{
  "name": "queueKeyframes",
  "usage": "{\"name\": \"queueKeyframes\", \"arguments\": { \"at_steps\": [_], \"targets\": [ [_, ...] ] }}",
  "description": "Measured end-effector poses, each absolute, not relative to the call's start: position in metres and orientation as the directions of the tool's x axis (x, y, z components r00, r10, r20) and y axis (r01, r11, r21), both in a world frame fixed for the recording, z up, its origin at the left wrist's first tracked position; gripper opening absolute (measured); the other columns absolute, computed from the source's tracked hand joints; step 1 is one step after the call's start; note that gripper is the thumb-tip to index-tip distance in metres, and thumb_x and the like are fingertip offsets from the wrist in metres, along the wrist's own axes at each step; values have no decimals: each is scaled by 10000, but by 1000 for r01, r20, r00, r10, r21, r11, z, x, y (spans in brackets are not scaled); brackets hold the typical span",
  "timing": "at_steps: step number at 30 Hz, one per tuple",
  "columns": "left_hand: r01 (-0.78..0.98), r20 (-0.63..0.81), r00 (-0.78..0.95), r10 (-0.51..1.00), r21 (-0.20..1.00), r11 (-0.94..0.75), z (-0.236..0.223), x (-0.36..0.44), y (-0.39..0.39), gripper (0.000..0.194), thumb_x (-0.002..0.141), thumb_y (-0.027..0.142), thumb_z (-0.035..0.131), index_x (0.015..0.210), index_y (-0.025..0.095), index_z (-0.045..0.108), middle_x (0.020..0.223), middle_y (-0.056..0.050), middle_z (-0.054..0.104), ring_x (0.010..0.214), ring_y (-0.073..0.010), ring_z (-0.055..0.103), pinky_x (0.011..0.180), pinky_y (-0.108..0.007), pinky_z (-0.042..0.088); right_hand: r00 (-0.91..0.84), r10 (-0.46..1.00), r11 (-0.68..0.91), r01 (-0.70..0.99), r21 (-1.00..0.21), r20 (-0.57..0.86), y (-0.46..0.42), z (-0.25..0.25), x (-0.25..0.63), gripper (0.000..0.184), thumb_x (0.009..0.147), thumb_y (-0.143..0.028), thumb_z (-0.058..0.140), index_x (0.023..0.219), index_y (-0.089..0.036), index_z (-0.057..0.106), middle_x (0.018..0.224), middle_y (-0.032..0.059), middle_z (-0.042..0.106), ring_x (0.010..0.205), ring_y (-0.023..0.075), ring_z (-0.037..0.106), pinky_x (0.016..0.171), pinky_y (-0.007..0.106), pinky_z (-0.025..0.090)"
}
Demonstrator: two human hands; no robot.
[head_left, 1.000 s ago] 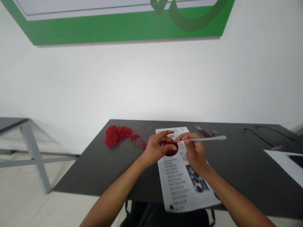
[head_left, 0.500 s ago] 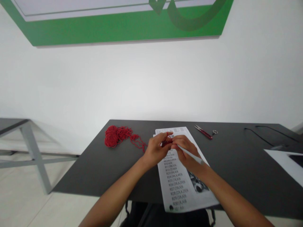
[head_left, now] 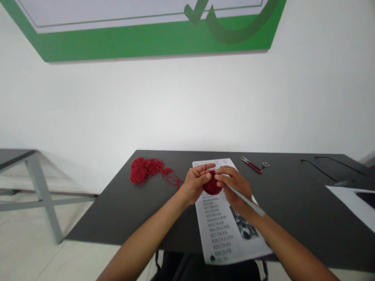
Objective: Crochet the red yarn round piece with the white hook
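Between my hands is a round red crochet piece (head_left: 212, 185), held above a printed pattern sheet (head_left: 222, 230). My left hand (head_left: 195, 183) pinches its left edge with the thumb, while a strand of red yarn loops over the raised index finger. In my right hand (head_left: 236, 186) is a crochet hook (head_left: 247, 201) with a pale grey handle that slants back over the wrist; its tip meets the upper right of the piece and is hidden by the fingers. The strand leads left to a loose heap of red yarn (head_left: 140, 171) on the table.
Thread snips (head_left: 251, 164) with red handles and a small ring (head_left: 265, 164) lie beyond my right hand. Farther right are a pair of glasses (head_left: 322, 169) and a white object with a dark panel (head_left: 356, 199). The dark table (head_left: 140, 218) meets a white wall.
The red crochet piece has turned up and now shows its round face between my hands. My right hand has shifted slightly right, and the hook handle points lower.
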State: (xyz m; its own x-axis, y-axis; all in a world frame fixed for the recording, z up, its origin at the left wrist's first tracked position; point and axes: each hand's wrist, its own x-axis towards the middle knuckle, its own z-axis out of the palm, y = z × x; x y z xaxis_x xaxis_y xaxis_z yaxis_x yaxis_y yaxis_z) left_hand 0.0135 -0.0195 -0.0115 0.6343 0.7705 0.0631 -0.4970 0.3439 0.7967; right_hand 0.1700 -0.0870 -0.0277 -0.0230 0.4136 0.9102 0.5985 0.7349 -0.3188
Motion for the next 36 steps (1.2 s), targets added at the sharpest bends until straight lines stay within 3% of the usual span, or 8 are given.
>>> {"name": "queueKeyframes", "arguments": {
  "at_steps": [4,9,13,17,23,27,30,36],
  "targets": [
    [-499,207,539,817,859,112,-12,8,-9,578,622,283,945,1153,159,751,783,-10,737,687,-106,663,711,-222,507,63,579,726,414,-549,813,-88,-22,169,159,1000,-264,586,1092,-299,710,1153,25,746,1106,195,707,986,380,588],
    [-348,391,437,810,904,-249,-7,-2,6,600,673,295,904,1229,151,730,783,-13,711,707,-123,627,694,-243,499,87,696,600,474,-644,713,-86,-20,167,55,936,-341,684,934,-302,723,1116,-4,784,1188,227,675,1105,440,498],
    [-241,464,391,795,885,-398,-8,-6,10,545,734,362,851,1213,126,741,757,-30,716,675,-137,615,698,-285,515,126,822,455,443,-772,556,-88,-20,164,191,944,-463,642,1000,-306,734,1212,23,756,1273,262,627,1098,463,486],
    [-141,514,352,782,855,-498,-7,-7,11,446,781,374,801,1152,128,773,775,-44,732,690,-152,623,702,-301,514,160,884,416,159,-895,439,-92,-18,162,254,927,-522,649,993,-282,703,1232,49,747,1265,271,634,1106,469,470],
    [-111,528,350,774,844,-525,-9,-5,5,428,785,389,790,1135,142,784,774,-44,745,678,-152,637,675,-287,522,94,937,348,-330,-878,336,-88,-12,159,221,939,-465,661,903,-249,692,1103,43,767,931,204,714,942,410,554],
    [-148,498,364,787,865,-479,-15,2,-3,430,794,437,786,1111,147,790,824,-66,771,711,-172,682,692,-295,560,106,933,350,-487,-800,343,-81,-14,158,244,871,-466,746,785,-242,697,941,17,754,909,192,696,897,366,558],
    [-108,526,383,759,842,-529,-18,5,-9,360,791,396,796,1064,161,802,873,-76,793,747,-187,707,723,-302,581,164,915,403,-337,-851,368,-80,-18,159,238,887,-479,725,820,-250,725,921,13,719,884,171,666,827,313,548],
    [-54,547,344,763,823,-565,-22,10,-19,371,835,333,757,1181,198,765,922,-64,794,818,-179,705,819,-305,576,243,760,500,372,-782,602,-85,-21,158,204,957,-403,634,897,-254,760,968,32,689,908,179,658,825,304,540]
  ]
}}
